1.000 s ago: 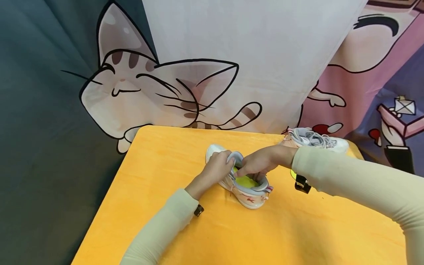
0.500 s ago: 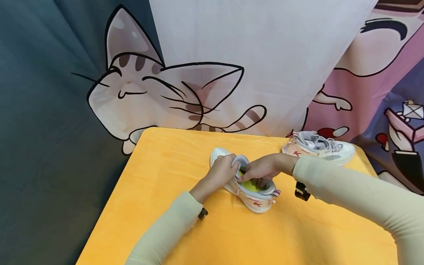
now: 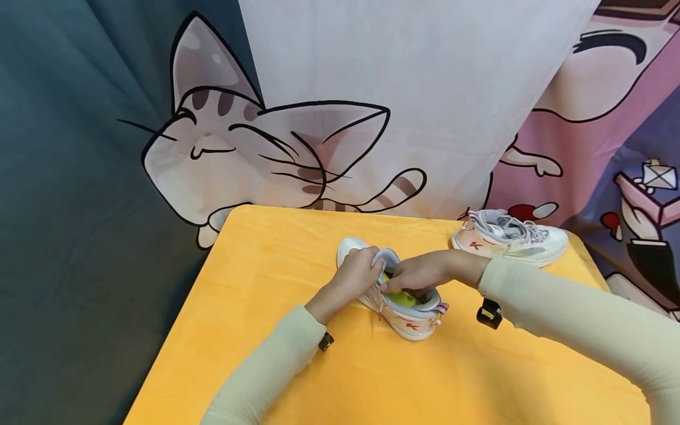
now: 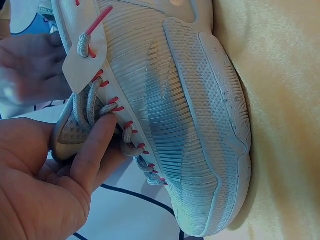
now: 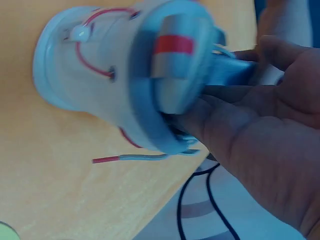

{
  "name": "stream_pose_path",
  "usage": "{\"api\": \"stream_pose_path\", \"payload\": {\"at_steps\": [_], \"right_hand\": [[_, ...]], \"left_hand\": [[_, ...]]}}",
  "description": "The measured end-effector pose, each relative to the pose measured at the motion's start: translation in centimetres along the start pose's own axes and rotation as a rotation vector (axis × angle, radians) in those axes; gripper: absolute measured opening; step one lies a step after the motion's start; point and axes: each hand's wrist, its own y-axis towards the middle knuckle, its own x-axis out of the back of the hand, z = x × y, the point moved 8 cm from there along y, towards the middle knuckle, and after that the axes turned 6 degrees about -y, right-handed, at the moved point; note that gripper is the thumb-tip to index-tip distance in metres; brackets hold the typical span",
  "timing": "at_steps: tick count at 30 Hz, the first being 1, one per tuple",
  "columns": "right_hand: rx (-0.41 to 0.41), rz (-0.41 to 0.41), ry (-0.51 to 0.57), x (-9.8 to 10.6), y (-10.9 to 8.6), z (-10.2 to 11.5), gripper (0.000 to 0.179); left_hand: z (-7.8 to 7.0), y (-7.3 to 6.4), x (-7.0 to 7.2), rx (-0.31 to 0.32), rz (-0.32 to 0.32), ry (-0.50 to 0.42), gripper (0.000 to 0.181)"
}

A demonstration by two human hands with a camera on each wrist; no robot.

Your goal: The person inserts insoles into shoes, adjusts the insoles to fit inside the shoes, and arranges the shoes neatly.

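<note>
A white and pale-pink sneaker (image 3: 409, 323) with grey laces lies at the middle of the yellow table, toe pointing to the far left. My left hand (image 3: 357, 274) grips its tongue at the laces; in the left wrist view the thumb and fingers pinch the padded tongue (image 4: 67, 132). Inside the opening lies a yellow-green insole (image 3: 402, 298). My right hand (image 3: 417, 274) reaches into the shoe over that insole. In the right wrist view its fingers run in past the heel collar (image 5: 145, 75), and their tips are hidden inside.
A matching sneaker (image 3: 510, 238) stands at the far right of the yellow table (image 3: 276, 260), beyond my right forearm. At the lower-left corner of the right wrist view shows the edge of a green thing (image 5: 6, 233). Behind the table hangs a cat-print curtain (image 3: 340, 59).
The head view has shifted slightly. My right hand stays in the shoe, its fingers moving a little over the insole, and its forearm no longer overlaps the far sneaker as much. The left hand keeps its grip.
</note>
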Motion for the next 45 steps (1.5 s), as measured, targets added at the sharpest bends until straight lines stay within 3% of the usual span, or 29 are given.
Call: {"api": "stream_pose_path", "payload": {"at_steps": [8, 14, 21, 26, 32, 40, 45], "right_hand": [[0.005, 0.022, 0.059, -0.4, -1.3, 1.3, 0.041], [0.013, -0.010, -0.040, -1.0, -0.3, 1.4, 0.035], [-0.008, -0.042, -0.043, -2.0, 1.1, 0.9, 0.036], [-0.025, -0.082, -0.087, -1.9, 1.4, 0.5, 0.040], [-0.015, -0.066, -0.114, -2.0, 1.1, 0.4, 0.041], [-0.105, -0.114, -0.203, -0.7, 0.8, 0.1, 0.047], [-0.106, -0.095, -0.201, -0.3, 1.4, -0.2, 0.051]], "left_hand": [[0.0, 0.1, 0.4, -0.006, -0.013, 0.012, 0.021], [0.0, 0.1, 0.2, -0.007, -0.010, 0.025, 0.020], [0.0, 0.0, 0.1, -0.002, -0.012, 0.032, 0.020], [0.1, 0.0, 0.0, 0.001, -0.005, 0.030, 0.020], [0.0, 0.1, -0.1, -0.013, -0.006, 0.018, 0.020], [0.0, 0.1, -0.1, -0.006, -0.004, 0.025, 0.020], [0.1, 0.1, -0.1, -0.007, -0.003, 0.018, 0.020]]}}
